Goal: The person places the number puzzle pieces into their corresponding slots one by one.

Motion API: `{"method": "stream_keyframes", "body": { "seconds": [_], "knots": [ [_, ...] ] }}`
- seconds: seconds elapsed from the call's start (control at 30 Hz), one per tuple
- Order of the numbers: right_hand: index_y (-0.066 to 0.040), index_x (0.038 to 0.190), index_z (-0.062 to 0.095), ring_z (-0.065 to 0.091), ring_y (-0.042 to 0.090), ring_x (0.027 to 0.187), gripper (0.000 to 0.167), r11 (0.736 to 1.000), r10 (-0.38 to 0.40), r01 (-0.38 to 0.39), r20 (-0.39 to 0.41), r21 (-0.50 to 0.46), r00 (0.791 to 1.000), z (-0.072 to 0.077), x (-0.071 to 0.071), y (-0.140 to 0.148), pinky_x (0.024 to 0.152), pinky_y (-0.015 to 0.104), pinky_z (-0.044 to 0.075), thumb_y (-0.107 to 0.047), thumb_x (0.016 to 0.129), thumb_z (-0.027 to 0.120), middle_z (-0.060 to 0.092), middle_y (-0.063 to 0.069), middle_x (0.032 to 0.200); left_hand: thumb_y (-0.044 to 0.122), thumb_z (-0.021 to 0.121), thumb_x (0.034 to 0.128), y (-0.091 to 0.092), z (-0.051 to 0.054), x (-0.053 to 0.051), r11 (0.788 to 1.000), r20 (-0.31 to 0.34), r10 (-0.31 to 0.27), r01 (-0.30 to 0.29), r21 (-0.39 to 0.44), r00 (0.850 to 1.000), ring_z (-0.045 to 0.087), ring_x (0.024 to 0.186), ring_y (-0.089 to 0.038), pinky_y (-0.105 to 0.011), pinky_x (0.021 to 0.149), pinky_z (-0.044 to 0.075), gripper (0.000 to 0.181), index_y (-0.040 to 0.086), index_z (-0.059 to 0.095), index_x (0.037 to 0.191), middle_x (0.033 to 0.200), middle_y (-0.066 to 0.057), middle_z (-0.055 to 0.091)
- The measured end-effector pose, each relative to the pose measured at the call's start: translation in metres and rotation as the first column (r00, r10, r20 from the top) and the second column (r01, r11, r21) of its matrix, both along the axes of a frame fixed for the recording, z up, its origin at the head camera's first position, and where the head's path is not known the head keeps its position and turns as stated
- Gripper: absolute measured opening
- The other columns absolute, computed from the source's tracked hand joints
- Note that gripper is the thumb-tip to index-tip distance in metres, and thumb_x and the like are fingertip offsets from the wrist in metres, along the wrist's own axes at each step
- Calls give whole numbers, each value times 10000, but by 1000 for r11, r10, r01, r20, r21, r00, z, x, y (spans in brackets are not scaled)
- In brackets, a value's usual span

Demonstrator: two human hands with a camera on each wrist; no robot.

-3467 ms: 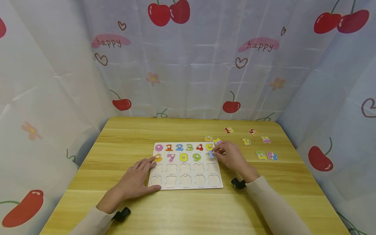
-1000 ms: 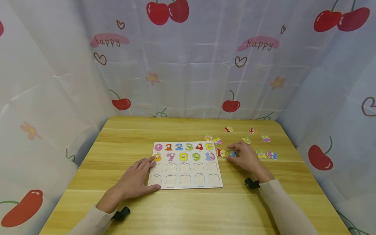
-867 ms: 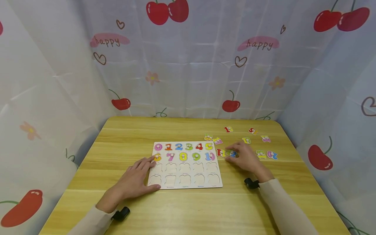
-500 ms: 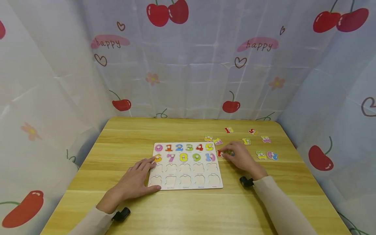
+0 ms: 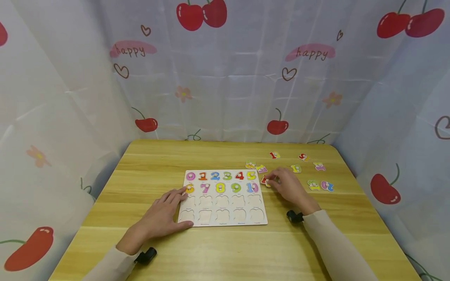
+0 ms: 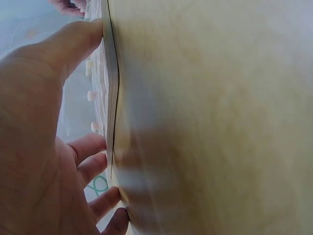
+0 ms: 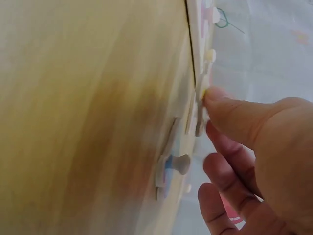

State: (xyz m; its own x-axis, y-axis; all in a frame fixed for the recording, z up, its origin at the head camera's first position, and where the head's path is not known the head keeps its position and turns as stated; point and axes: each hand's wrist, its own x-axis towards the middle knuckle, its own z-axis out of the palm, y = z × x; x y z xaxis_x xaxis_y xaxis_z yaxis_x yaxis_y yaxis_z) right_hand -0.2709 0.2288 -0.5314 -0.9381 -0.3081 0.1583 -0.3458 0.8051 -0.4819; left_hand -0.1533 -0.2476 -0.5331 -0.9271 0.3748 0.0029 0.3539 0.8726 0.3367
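Observation:
A white wooden number puzzle board [image 5: 225, 198] lies on the table. Pieces 0 to 10 fill its top two rows; the two lower rows show bare recesses. At its left edge rests my left hand [image 5: 159, 216], the thumb at the near corner and fingertips by the orange 6 [image 5: 190, 189]. Just right of the board, my right hand [image 5: 290, 188] pinches a red-and-yellow number puzzle piece [image 5: 265, 180], partly covered by the fingers. In the right wrist view this puzzle piece [image 7: 199, 115] is raised and tilted between thumb and finger. Below it lies a knobbed blue-marked piece [image 7: 164, 171].
Several loose number pieces lie right of and behind the board, among them a red-yellow one [image 5: 275, 155], a red-orange one [image 5: 303, 157], a purple one [image 5: 319, 166] and a purple-blue 20 [image 5: 327, 185]. A curtain [image 5: 225, 97] surrounds the wooden table [image 5: 225, 249].
The blue-and-purple 10 has gone into the board, and my right hand has let go of it. That hand moved right, then back slightly left, and has picked up the red-and-yellow piece. The left stays put.

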Motion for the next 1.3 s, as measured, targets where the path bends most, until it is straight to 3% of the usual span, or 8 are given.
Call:
{"method": "stream_keyframes", "body": {
  "seconds": [0.1,0.3,0.53,0.67,0.87,1.07,1.3],
  "knots": [
    [-149,1132,877,673,345,1165,70,999,5,-6,-49,-37,999,3,2,-1,1041,558,569,-155,1062,873,764,119,1233,800,806,960,0,-1,0,1000,3,3,-3,0,1000,439,1709,-473,-786,1235,492,1006,129,591,1679,1907,-56,396],
    [-102,1085,854,777,338,1161,94,989,47,-62,-115,-133,992,10,5,-14,980,527,702,-146,1027,914,830,134,1320,801,805,961,0,-1,0,1000,7,3,-3,-2,1000,434,1711,-479,-800,1231,487,1008,135,588,1686,1906,-59,396],
    [-114,1039,854,781,252,965,100,971,107,-135,-150,-196,983,19,14,-45,828,440,711,-142,998,941,864,54,1075,792,804,965,0,0,-1,1000,10,-2,2,-1,1000,433,1711,-490,-779,1225,491,1022,115,579,1698,1904,-72,400],
    [-92,1108,873,759,216,877,119,951,187,-221,-166,-218,968,19,18,-66,786,389,697,-126,1005,923,865,42,1047,760,819,971,-2,-1,-1,1000,21,-5,5,6,1000,417,1721,-492,-805,1256,460,1014,122,564,1716,1916,-62,380],
    [-169,1102,921,652,68,804,73,927,296,-312,-104,-208,950,18,24,-98,731,231,559,-186,1031,911,831,-4,1047,681,834,996,-9,0,-3,999,33,-32,31,39,999,412,1726,-494,-828,1264,439,940,124,568,1705,1913,-61,387],
    [-204,1022,906,573,35,767,52,901,359,-367,-80,-229,930,14,29,-137,714,214,508,-244,1018,939,790,-12,1062,591,870,989,-12,5,-7,995,30,-65,63,79,997,444,1694,-518,-819,1277,431,884,123,587,1684,1883,-89,438],
    [-210,1050,889,537,-3,750,76,901,388,-381,-4,-207,922,15,38,-178,745,202,477,-275,1033,924,750,-6,1057,609,892,976,-13,7,-6,993,28,-78,75,87,997,475,1665,-518,-816,1277,431,892,117,606,1663,1866,-93,464]
  ]
}}
